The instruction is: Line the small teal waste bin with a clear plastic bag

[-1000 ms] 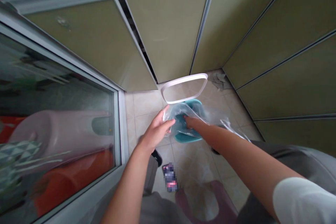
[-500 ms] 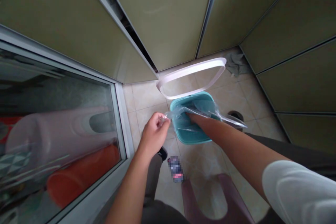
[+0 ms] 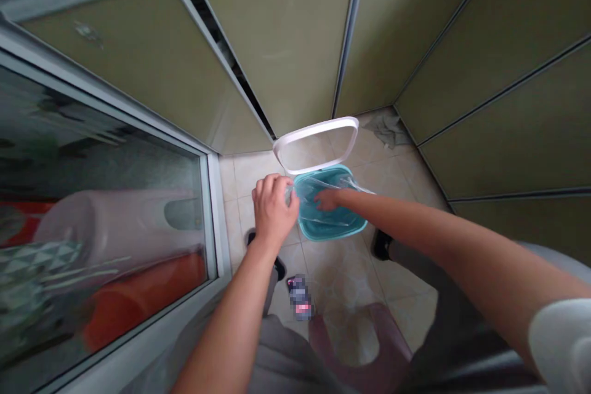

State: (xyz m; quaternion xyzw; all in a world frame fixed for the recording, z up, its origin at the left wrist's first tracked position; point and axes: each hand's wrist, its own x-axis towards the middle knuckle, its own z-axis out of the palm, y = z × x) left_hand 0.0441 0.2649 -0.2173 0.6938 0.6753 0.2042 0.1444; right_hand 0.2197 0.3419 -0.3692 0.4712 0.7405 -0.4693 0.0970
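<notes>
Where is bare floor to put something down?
Bare tiles show between teal bin and purplish object, and between bin and grey cloth. Crowded: the bin, with clear plastic and right hand inside, left hand beside.

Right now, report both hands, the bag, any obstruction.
Left hand by teal bin, grip unclear. Right hand inside it. Clear bag inside, partly over right rim. White ring raised at far side, not blocking hands.

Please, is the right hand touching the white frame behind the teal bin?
Apart. The head view shows the right hand within the teal bin, with part of the bin's inside visible between it and the white frame.
</notes>
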